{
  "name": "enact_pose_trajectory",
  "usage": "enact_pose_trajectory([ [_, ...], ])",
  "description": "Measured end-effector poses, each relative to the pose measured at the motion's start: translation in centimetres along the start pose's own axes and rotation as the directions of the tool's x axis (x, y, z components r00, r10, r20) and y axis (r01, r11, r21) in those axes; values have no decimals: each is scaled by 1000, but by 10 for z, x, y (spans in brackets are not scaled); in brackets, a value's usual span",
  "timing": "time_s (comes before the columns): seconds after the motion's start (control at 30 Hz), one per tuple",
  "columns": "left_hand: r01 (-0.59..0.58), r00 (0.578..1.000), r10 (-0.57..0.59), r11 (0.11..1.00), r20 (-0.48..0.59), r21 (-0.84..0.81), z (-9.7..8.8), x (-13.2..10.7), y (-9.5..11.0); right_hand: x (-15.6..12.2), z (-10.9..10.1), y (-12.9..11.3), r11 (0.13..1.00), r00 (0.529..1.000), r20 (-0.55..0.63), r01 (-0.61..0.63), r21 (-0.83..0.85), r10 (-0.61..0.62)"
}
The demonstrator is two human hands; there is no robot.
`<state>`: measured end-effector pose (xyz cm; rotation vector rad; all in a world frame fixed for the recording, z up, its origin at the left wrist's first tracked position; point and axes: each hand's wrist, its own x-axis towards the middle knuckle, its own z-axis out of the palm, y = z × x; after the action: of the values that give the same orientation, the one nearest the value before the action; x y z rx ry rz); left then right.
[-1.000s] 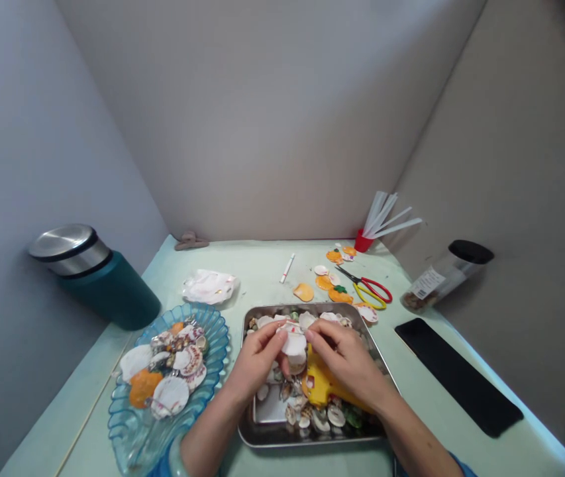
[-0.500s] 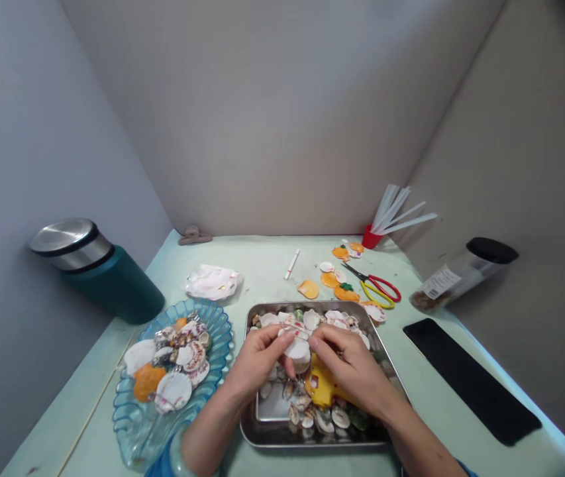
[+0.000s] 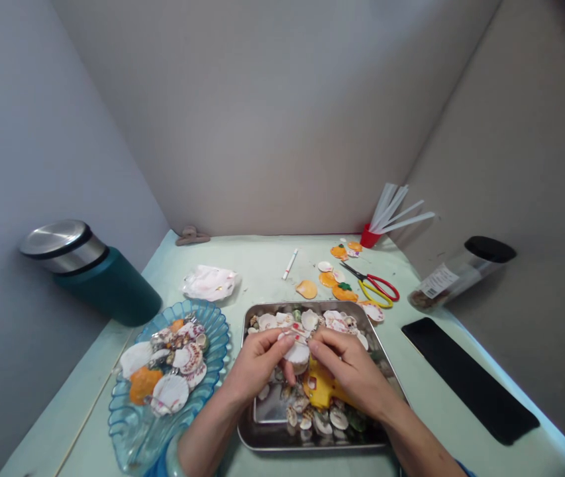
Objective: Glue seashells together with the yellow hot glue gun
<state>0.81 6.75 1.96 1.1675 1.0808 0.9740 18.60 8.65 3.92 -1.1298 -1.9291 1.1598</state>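
Over the metal tray my left hand (image 3: 261,363) pinches a white scallop shell (image 3: 296,356) between thumb and fingers. My right hand (image 3: 349,363) is closed at the shell's right edge, its thumb and forefinger together on what looks like a thin pale cord (image 3: 298,332) with small red spots near it; the exact grip is too small to make out. Beneath my right hand lies a yellow plastic object (image 3: 319,391), partly covered. Loose seashells (image 3: 324,422) fill much of the metal tray (image 3: 267,437) below both hands.
At left, a blue scalloped dish (image 3: 126,424) holds shells, beside a teal bottle (image 3: 108,285). Beyond the tray lie a white pen (image 3: 290,264), orange shells (image 3: 307,289) and scissors (image 3: 377,291). To the right are a black slab (image 3: 471,381), a clear jar (image 3: 454,278) and a red cup (image 3: 370,236) of white strips.
The whole view has shifted slightly. My hands keep nearly the same pose, and the shell between them is tilted a little, with the red spots showing more clearly.
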Motion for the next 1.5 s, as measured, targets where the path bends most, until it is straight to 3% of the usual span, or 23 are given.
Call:
enact_pose_trajectory([
  [0.6,-31,999,30,999,27,39,-1,0,-1,-1,1,5,999,999,47,-24,43,22],
  [1.5,20,999,-22,999,36,32,1,2,2,-4,0,6,994,996,-28,88,-67,-90],
])
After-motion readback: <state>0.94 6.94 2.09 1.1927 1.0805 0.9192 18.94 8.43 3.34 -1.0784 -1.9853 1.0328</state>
